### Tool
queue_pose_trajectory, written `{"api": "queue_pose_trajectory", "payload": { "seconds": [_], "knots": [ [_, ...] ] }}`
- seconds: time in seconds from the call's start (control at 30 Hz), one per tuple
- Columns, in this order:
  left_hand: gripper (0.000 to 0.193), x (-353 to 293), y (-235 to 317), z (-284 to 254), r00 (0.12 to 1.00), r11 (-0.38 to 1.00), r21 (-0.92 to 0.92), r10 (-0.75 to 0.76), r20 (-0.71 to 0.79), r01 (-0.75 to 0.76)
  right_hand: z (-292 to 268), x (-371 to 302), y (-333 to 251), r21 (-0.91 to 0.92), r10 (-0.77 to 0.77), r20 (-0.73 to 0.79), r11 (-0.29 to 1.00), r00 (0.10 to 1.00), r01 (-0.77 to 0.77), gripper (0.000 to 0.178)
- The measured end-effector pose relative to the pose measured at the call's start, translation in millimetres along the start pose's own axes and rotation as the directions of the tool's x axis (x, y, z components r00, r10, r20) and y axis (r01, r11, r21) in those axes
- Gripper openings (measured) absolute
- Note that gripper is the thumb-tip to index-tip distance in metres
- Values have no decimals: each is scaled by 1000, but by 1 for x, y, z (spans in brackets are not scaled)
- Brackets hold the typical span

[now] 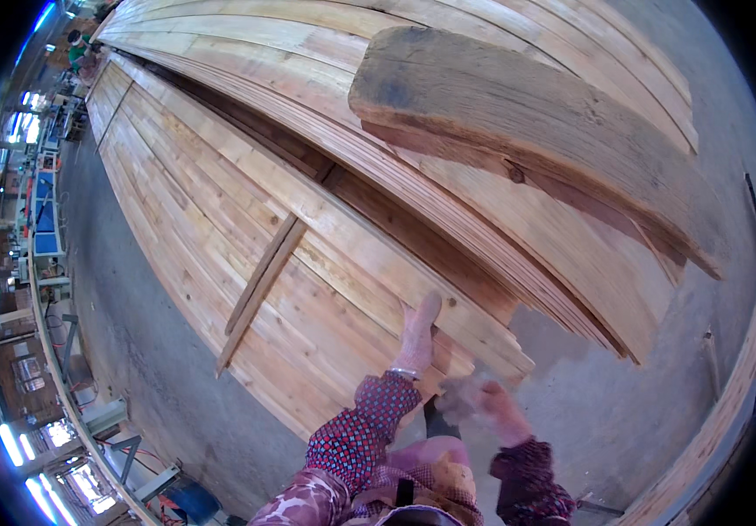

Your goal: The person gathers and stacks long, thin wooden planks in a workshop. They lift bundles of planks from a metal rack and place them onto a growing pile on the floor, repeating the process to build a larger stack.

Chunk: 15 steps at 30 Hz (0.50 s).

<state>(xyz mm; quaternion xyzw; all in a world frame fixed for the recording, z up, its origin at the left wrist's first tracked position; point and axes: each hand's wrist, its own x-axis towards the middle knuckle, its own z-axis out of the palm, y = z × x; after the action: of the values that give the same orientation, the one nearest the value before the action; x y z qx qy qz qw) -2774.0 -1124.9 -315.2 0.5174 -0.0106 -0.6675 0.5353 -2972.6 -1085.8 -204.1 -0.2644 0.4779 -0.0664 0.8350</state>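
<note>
My left hand [417, 337], fingers pressed together, lies flat on a plank [369, 254]; my right hand [493, 405], beside the plank's end, is too blurred to tell.

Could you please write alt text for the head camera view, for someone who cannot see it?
A person's gloved left hand rests on the end of a low stack of long pale wooden planks, while the blurred right hand hovers beside it over the grey concrete floor.

No packages, labels, signs or screens discernible anywhere in view.
</note>
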Motion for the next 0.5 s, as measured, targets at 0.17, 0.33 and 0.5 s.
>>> {"api": "queue_pose_trajectory", "payload": {
  "seconds": [0.17, 0.33, 0.5],
  "knots": [
    [48, -14, 29, 35, 998, 968, 248, 55, -34, -45, -36, 186, 143, 832, -90, -326, 445, 941, 331, 44],
    [42, 32, -4, 8, 974, 831, 512, 222, 53, -217, -77, 231, 105, 990, 143, -121, 85, 982, 110, 33],
    [59, 55, -6, 33, 999, 957, 289, 29, -37, -17, -107, 247, 109, 998, 101, -49, 35, 994, 46, 32]
  ]
}}
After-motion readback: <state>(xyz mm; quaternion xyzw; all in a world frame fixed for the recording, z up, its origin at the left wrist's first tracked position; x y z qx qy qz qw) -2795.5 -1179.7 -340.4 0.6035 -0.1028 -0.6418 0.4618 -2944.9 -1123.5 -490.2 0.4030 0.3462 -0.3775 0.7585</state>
